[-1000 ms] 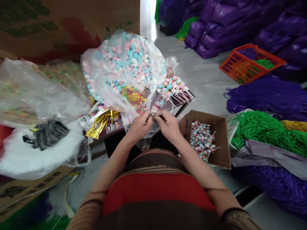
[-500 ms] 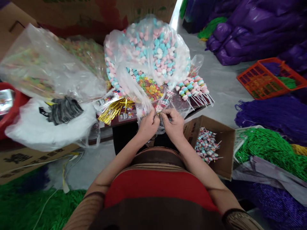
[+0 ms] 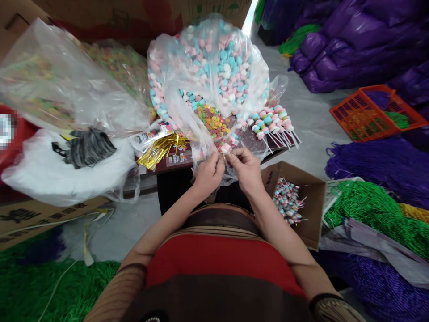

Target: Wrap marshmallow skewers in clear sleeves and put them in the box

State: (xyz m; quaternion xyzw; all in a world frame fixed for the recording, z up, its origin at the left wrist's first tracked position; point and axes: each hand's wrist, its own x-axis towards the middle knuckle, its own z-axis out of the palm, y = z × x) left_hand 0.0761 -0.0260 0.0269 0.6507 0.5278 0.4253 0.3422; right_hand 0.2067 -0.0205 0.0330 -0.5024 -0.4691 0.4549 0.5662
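A candy skewer in a clear printed wrapper [image 3: 233, 139] points away from me at the table's near edge. My left hand [image 3: 209, 173] is closed in a pinch at its lower end. My right hand [image 3: 247, 171] pinches at the same spot, where a bit of gold twist tie shows between the fingertips; the fingers hide most of it. Just beyond lie loose gummy rings [image 3: 213, 121] and a big clear bag of pink, blue and white marshmallows [image 3: 231, 67]. Unwrapped marshmallow skewers [image 3: 273, 120] lie to the right. Gold twist ties [image 3: 157, 153] and printed wrappers [image 3: 150, 136] are on the left.
A cardboard box [image 3: 313, 214] by my right arm holds wrapped skewers [image 3: 288, 201]. At left are a white plastic bag [image 3: 83, 181] with a grey striped cloth item [image 3: 90, 148] and a bag of gummy rings [image 3: 110, 71]. An orange basket [image 3: 362, 114] stands on the floor.
My hands stay together at the skewer's lower end. The right hand has shifted slightly right and turned, and the wrapped skewer has tilted a little. The view has moved slightly.
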